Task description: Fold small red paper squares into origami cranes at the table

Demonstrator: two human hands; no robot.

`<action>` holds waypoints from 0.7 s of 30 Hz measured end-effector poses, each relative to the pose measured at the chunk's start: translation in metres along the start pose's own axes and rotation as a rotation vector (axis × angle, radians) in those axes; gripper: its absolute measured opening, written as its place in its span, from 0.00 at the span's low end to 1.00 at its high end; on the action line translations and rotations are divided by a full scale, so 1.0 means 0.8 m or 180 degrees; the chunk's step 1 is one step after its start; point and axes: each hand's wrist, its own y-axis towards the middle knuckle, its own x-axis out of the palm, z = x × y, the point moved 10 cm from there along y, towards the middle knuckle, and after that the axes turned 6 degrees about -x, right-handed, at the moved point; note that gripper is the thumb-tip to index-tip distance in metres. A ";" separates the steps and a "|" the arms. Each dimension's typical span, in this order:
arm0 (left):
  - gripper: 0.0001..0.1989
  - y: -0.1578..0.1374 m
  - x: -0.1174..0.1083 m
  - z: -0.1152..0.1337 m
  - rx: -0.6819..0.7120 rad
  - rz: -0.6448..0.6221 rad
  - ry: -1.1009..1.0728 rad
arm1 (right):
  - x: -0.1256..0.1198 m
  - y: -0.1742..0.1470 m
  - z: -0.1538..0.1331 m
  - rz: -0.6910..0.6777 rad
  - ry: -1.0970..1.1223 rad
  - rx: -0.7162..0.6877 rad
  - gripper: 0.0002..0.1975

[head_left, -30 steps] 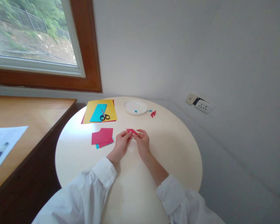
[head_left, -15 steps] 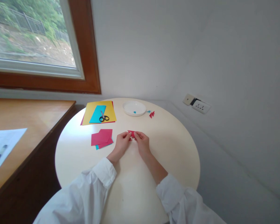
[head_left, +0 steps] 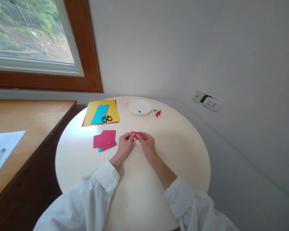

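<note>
Between my two hands, over the middle of the round table, is a small piece of folded red paper (head_left: 135, 133). My left hand (head_left: 125, 144) pinches its left side with thumb and fingers. On the other side my right hand (head_left: 146, 143) grips it, the thumb lying across the paper. Fingers cover much of the paper, so its full shape is hidden. To the left of my left hand lie several loose red squares of paper (head_left: 103, 140), overlapping, with a blue sheet (head_left: 100, 149) showing underneath.
Black-handled scissors (head_left: 107, 118) rest on blue paper (head_left: 97, 115) atop yellow paper (head_left: 114, 110) at the back left. A white plate (head_left: 132, 112) holds a tiny blue piece. Right of it are small red folded paper shapes (head_left: 158, 113) and a blue one (head_left: 154, 110). A wooden desk (head_left: 38, 117) stands left.
The view has shifted slightly. The red paper appears narrower, tilted between my fingers, and my right fingers have moved a little over it. Both hands keep hold.
</note>
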 end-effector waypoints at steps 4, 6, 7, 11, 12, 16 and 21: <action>0.11 -0.002 0.006 -0.004 -0.0111 -0.0104 -0.0061 | -0.002 0.001 0.002 0.0044 0.0047 0.0012 0.11; 0.11 -0.004 0.010 -0.005 -0.0165 -0.0173 -0.0117 | -0.003 0.000 0.002 0.0049 0.0082 -0.0012 0.11; 0.11 -0.004 0.012 -0.004 -0.0189 -0.0211 -0.0143 | -0.003 0.000 0.002 0.0046 0.0091 -0.0025 0.11; 0.10 -0.006 0.014 -0.003 -0.0264 -0.0252 -0.0254 | -0.001 -0.001 0.001 -0.0025 0.0036 -0.0053 0.08; 0.10 -0.006 0.013 -0.003 -0.0285 -0.0240 -0.0281 | 0.000 0.000 0.001 -0.0058 -0.0014 -0.0055 0.08; 0.09 -0.004 0.011 -0.005 -0.0382 -0.0253 -0.0370 | 0.002 0.003 -0.007 -0.0185 -0.0192 -0.0178 0.06; 0.10 -0.002 0.016 -0.005 -0.0641 -0.0527 -0.0519 | -0.008 0.009 -0.019 -0.0258 -0.0465 -0.0349 0.06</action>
